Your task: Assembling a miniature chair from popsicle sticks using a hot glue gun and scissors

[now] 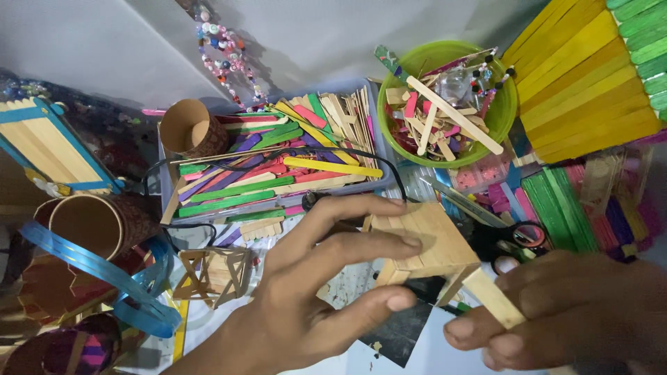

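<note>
My left hand (pixel 313 292), fingers spread, cups the stick box (pixel 424 239) at centre; my right hand (pixel 563 312) pinches a stick (pixel 493 298) at lower right.

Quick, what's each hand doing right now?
Left hand: fingers closed around the small wooden stick box.
Right hand: pinching a plain wooden stick that touches the box.

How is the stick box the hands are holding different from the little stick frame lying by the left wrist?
The stick box is closed over with plain sticks side by side, while the little stick frame is open, with crossed sticks and gaps. The box is larger. The left hand grips the box and the right hand pinches a stick against it; the frame lies untouched. Both are pale, unpainted wood.
</note>
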